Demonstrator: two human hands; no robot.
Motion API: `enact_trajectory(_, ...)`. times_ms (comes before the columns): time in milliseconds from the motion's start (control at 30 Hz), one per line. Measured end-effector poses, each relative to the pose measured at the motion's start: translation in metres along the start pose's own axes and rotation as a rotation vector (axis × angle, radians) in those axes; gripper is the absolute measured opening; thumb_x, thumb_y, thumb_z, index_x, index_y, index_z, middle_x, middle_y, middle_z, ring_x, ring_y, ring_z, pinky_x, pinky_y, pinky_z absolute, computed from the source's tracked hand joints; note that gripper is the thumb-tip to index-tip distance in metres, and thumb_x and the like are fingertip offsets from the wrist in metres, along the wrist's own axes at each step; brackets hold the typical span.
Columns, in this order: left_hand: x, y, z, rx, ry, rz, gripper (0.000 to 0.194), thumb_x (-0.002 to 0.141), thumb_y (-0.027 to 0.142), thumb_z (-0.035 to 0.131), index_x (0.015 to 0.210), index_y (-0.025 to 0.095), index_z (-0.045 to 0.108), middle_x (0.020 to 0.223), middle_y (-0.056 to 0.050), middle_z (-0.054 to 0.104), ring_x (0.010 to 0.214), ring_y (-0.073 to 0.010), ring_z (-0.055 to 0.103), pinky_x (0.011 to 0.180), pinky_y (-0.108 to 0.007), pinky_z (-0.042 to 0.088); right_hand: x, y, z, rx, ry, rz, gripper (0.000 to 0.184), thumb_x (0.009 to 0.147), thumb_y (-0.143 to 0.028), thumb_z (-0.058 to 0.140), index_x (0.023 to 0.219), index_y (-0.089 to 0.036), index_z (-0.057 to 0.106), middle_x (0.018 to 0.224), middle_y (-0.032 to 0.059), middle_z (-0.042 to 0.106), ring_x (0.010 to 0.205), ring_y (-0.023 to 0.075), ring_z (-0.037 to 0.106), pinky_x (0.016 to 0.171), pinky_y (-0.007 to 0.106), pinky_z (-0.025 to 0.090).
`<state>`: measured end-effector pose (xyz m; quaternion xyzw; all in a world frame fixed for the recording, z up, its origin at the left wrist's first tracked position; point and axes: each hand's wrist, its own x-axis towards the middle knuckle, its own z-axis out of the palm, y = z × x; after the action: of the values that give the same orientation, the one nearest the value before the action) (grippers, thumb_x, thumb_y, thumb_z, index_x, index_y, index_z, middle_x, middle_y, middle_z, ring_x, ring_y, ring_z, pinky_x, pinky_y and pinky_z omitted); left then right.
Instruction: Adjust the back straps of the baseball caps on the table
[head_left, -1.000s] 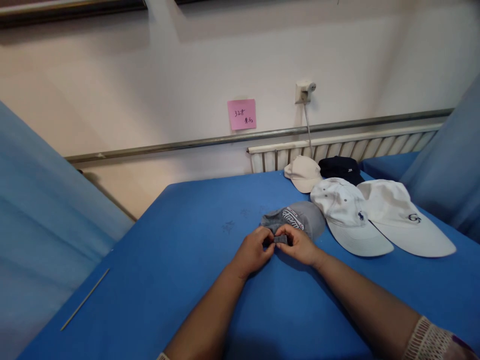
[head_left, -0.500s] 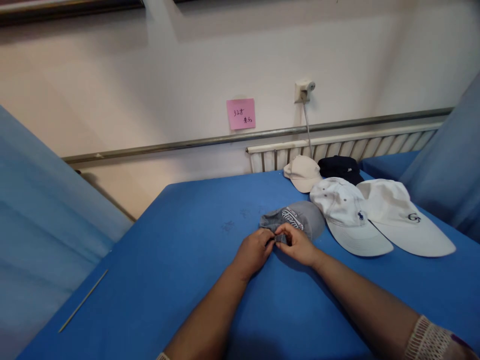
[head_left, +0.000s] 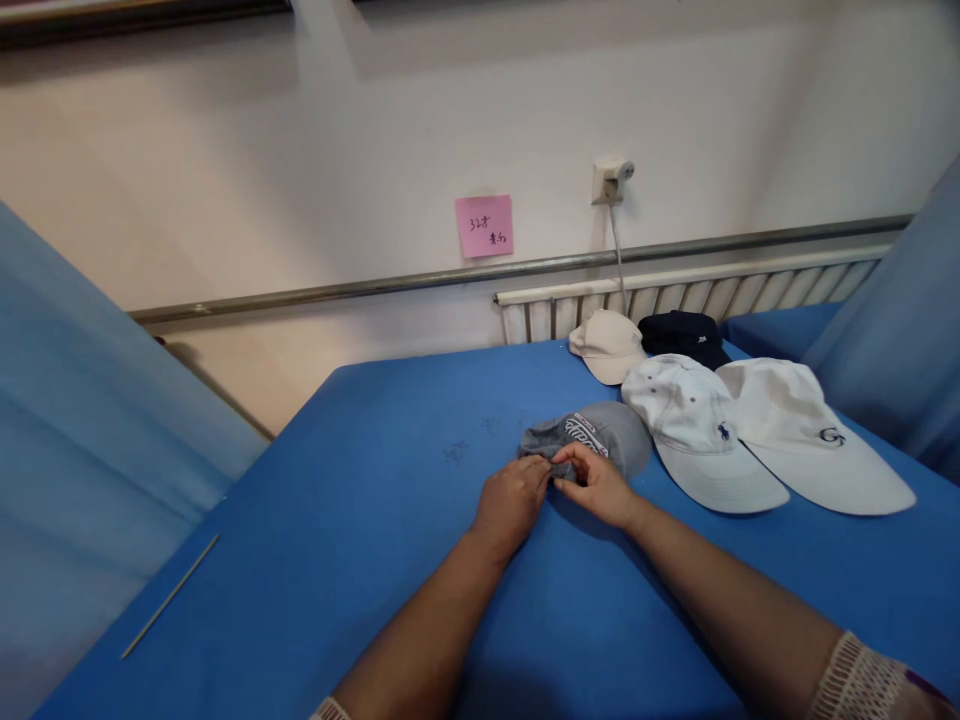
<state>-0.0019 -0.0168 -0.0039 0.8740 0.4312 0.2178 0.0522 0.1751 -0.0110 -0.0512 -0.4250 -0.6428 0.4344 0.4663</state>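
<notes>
A grey baseball cap [head_left: 619,435] with light lettering on its front lies on the blue table, its brim pointing right. My left hand [head_left: 514,500] is closed at the cap's near left edge, its fingertips pinching the fabric. Close beside it, my right hand [head_left: 596,490] pinches the same edge between thumb and fingers. The fingertips of both hands almost meet, and they hide the bit of cap they grip. Just right of the grey cap sits a white cap [head_left: 682,410] with a small dark emblem.
Beyond are a white long-brimmed cap [head_left: 780,400], a cream cap [head_left: 606,345] and a black cap [head_left: 682,335]. A thin stick [head_left: 171,597] lies on the blue table [head_left: 337,520] at left. Blue curtains [head_left: 90,450] hang at both sides; a radiator [head_left: 705,295] lines the wall.
My left hand has turned slightly, its fingers now closer to the right hand at the cap's edge. The cap stays in place; the view has shifted a little.
</notes>
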Motion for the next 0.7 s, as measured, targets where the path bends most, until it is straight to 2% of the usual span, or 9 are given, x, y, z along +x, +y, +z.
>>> enact_trajectory(233, 0.0008, 0.0024, -0.0013, 0.069, -0.022, -0.072, 0.016, 0.094, 0.022, 0.048, 0.097, 0.02, 0.064, 0.094, -0.007, 0.072, 0.086, -0.0199, 0.066, 0.075, -0.029, 0.049, 0.0001, -0.0027, 0.0008, 0.029, -0.005, 0.005, 0.025, 0.075, -0.025, 0.064, 0.098, -0.022, 0.055, 0.084, -0.0006, 0.059, 0.068, 0.0131, 0.052, 0.061, 0.026, 0.044)
enact_trajectory(500, 0.0035, 0.0063, -0.005, 0.189, -0.137, -0.089, 0.018, 0.094, 0.024, 0.046, 0.095, 0.018, 0.063, 0.094, -0.007, 0.07, 0.084, -0.0198, 0.065, 0.072, -0.029, 0.048, -0.0002, -0.0032, -0.0007, 0.037, -0.01, 0.006, 0.024, 0.074, -0.022, 0.064, 0.097, -0.021, 0.057, 0.086, -0.0007, 0.06, 0.066, 0.0121, 0.052, 0.061, 0.025, 0.042)
enact_trajectory(600, 0.004, 0.0084, -0.0055, 0.215, -0.137, -0.104, 0.02, 0.094, 0.024, 0.044, 0.095, 0.018, 0.063, 0.093, -0.008, 0.07, 0.082, -0.0203, 0.064, 0.071, -0.03, 0.047, -0.0004, -0.0035, -0.0012, 0.036, -0.012, 0.006, 0.024, 0.074, -0.021, 0.064, 0.097, -0.021, 0.057, 0.084, -0.0013, 0.06, 0.065, 0.0118, 0.052, 0.06, 0.025, 0.042)
enact_trajectory(700, 0.0037, 0.0087, -0.0061, 0.204, -0.111, -0.13, 0.022, 0.095, 0.024, 0.042, 0.093, 0.018, 0.063, 0.092, -0.008, 0.069, 0.081, -0.0206, 0.064, 0.07, -0.03, 0.046, -0.0005, -0.0024, -0.0004, 0.057, -0.009, 0.006, 0.025, 0.074, -0.022, 0.064, 0.098, -0.021, 0.057, 0.086, 0.0002, 0.062, 0.073, 0.014, 0.057, 0.064, 0.026, 0.045)
